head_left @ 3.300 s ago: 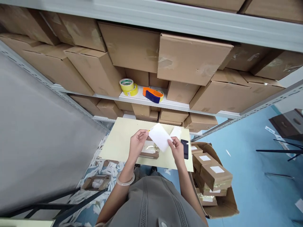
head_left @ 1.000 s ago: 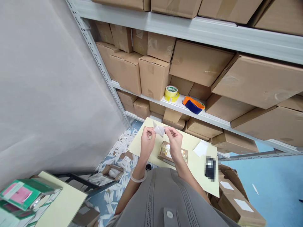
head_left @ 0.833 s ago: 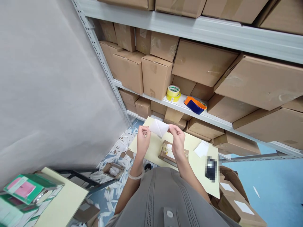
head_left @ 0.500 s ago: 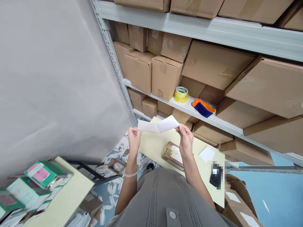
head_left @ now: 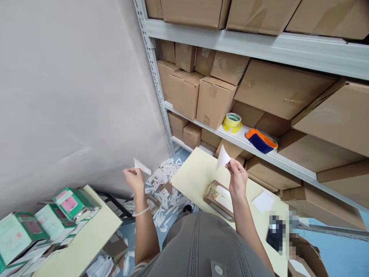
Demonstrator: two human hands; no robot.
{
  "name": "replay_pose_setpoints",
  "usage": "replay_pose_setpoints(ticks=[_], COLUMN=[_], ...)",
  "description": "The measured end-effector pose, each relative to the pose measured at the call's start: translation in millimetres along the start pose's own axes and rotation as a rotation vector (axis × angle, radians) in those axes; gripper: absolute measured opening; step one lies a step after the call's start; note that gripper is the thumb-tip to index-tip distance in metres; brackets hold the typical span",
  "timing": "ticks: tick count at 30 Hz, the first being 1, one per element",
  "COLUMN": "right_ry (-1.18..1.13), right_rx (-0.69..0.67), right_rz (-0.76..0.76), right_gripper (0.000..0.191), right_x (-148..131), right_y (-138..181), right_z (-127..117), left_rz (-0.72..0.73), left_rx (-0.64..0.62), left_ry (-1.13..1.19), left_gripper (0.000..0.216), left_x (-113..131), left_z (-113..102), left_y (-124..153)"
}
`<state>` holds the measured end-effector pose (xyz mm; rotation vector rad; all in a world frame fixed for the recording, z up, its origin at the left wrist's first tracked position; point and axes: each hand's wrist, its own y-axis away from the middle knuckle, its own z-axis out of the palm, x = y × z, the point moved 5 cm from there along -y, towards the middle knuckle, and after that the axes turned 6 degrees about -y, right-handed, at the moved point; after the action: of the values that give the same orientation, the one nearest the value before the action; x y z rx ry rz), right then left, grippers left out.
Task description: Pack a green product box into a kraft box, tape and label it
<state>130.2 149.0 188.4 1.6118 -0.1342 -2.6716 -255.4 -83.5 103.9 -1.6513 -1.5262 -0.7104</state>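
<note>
Two separate pieces of white paper are held up, one in each hand. My left hand is closed in a pinch on a small piece of white paper, out to the left over the littered floor. Between the thumb and fingers of my right hand is the other piece of white paper, which curls upward above the pale yellow table. Just below my right hand, a taped cardboard box with a white label lies on that table.
Shelves hold many cardboard boxes, yellow tape rolls and an orange-and-blue tape dispenser. A white sheet and a dark phone-like object lie on the table. Paper scraps litter the floor. Green-and-white boxes stand at left.
The single creased sheet that both hands held is now two pieces. My left hand has moved left with one, and my right hand has the other. The view has shifted.
</note>
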Motion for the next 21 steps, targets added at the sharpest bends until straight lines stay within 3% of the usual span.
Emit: replay_pose_setpoints(ticks=[5,15,18,21], right_ry=[0.015,0.034,0.043,0.065], right_rx=[-0.003,-0.028,-0.023,-0.015], right_rz=[-0.002,0.016,0.015,-0.004], right_gripper=[0.029,0.027,0.028,0.029], right_x=[2.8,5.1,5.4,4.1], right_y=[-2.1,-0.1,0.7,3.4], right_z=[-0.7,-0.8,-3.6,-3.1], left_rz=[0.025,0.136,0.146,0.12], left_rx=[-0.054,-0.174,-0.211,-0.305], left_ry=[-0.053,0.044,0.122,0.279], left_gripper=[0.014,0.014,0.018,0.024], left_x=[-13.8,-10.4,-2.9,23.7], left_z=[-1.8,22.6,26.5,36.5], left_y=[-15.3,-3.0,3.7,30.1])
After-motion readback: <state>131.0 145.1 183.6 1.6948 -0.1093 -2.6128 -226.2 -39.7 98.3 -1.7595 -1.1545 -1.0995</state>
